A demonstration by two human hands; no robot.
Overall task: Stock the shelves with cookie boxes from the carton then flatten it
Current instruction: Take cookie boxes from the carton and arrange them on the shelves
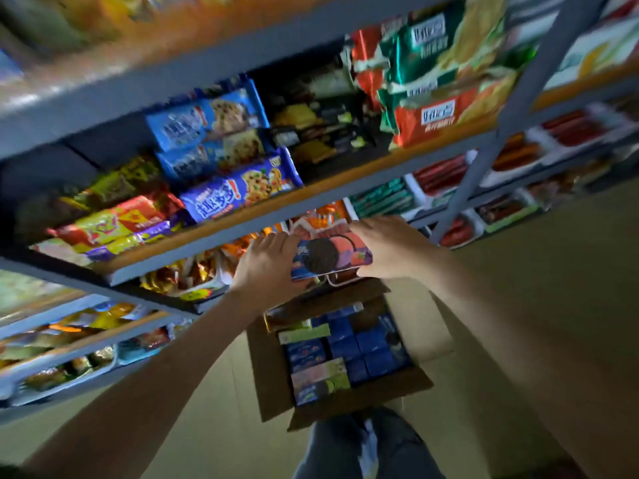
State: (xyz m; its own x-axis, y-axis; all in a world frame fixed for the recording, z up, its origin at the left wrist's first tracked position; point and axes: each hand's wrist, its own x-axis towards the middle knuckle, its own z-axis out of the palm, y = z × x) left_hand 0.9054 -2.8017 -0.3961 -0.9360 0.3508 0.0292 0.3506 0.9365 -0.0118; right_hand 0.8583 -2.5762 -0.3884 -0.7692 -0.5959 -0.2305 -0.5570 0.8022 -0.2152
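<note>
While the brown carton (273,382) sits open below them, left hand (266,264) and right hand (390,250) grip a glossy rectangular cookie box (328,257) at its ends.

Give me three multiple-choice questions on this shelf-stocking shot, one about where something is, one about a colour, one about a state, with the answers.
1. Where is the carton?
A. on the top shelf
B. on the floor, below the held cookie box
C. on a trolley

2. What colour are most packed boxes in it?
A. blue
B. red
C. white

3. How is the cookie box held?
A. by one hand alone
B. lying free on a shelf
C. by left hand and right hand together

Answers: 1 B, it sits on the floor under the raised arms; 2 A, blue dominates inside; 3 C, a hand grips each end.
</note>
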